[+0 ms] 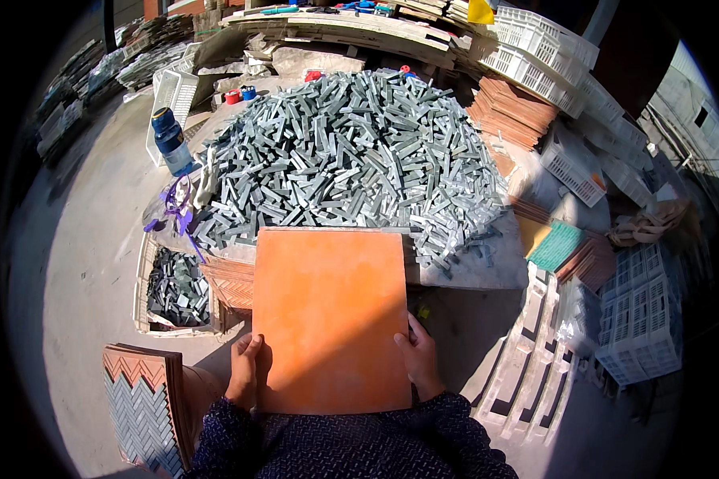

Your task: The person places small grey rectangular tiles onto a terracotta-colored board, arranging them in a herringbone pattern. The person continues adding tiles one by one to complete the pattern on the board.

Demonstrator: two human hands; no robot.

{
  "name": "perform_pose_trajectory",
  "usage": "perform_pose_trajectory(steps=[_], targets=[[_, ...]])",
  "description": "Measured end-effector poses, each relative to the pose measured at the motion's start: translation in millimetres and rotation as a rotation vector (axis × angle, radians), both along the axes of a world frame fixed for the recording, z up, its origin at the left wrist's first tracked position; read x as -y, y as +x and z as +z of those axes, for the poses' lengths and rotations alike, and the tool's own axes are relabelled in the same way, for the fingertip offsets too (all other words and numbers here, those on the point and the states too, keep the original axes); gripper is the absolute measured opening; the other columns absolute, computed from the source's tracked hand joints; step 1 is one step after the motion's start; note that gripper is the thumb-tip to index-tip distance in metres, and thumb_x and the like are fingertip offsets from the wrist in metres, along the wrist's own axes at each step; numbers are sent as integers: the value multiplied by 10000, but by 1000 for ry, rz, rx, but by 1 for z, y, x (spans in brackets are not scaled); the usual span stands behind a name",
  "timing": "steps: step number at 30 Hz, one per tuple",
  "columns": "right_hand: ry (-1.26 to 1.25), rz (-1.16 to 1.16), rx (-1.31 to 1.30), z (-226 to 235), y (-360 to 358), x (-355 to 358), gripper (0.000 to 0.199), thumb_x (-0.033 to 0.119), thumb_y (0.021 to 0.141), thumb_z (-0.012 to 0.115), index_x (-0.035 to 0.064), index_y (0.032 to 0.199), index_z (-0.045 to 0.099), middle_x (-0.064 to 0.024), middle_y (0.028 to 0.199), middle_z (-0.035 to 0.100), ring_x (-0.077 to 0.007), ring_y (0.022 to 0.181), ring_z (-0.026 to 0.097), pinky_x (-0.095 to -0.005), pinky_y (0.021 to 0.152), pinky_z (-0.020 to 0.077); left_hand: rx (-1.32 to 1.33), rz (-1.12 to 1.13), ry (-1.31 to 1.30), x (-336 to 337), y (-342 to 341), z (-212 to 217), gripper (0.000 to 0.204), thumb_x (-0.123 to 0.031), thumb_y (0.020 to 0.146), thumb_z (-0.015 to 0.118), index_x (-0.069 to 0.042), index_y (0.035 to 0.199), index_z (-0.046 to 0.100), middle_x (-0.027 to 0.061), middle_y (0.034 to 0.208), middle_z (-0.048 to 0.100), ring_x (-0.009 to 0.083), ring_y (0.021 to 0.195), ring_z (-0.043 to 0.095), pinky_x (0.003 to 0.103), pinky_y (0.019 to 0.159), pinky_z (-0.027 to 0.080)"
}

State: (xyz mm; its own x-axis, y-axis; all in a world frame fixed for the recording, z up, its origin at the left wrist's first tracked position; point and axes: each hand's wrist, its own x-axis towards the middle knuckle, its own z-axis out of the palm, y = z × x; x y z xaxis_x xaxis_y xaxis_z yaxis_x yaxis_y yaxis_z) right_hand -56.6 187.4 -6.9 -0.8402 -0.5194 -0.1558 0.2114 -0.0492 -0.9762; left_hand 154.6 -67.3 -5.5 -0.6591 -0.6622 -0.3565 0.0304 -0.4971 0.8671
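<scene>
An orange square board (329, 311) with a flat face is held up in front of me, partly in shade. My left hand (244, 369) grips its left edge, thumb on the face. On the opposite edge my right hand (420, 356) holds it the same way; the fingers behind the board are hidden. Just beyond lies a large heap of grey-green stone strips (351, 152) on a table (479, 267), whose front edge the board partly covers. Below my left hand stands a stack of orange herringbone trays (141, 399), the top one filled with grey strips.
A crate of dark stone pieces (177, 289) sits at the table's left front, below a blue-labelled bottle (171, 142). Purple straps (177, 206) hang nearby. A pallet (527, 359) and white plastic crates (639, 311) are at right. More orange trays (511, 112) are stacked far right.
</scene>
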Motion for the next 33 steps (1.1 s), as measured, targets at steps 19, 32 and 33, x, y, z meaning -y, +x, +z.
perform_pose_trajectory(steps=[19,32,33], targets=[[929,271,-1193,61,-218,107,272,66,787,661,11,1052,633,-153,1072,602,-367,979,582,-428,830,480,127,-131,70,16,12,-19,243,-185,934,568,23,1051,615,-2,895,616,77,792,534,216,725,424],[582,313,-1243,12,-161,136,391,260,886,601,31,1202,595,-166,1270,570,-330,1219,498,-472,1057,335,376,-229,-1607,115,-142,30,429,-103,852,592,-16,1268,537,167,1296,552,345,1230,492,401,1028,398],[569,310,-1232,12,-161,137,388,258,883,604,28,1196,599,-166,1267,573,-330,1220,497,-470,1057,336,386,-226,-1590,117,-140,25,428,-112,852,591,-15,1266,539,164,1297,552,344,1232,490,402,1034,391]])
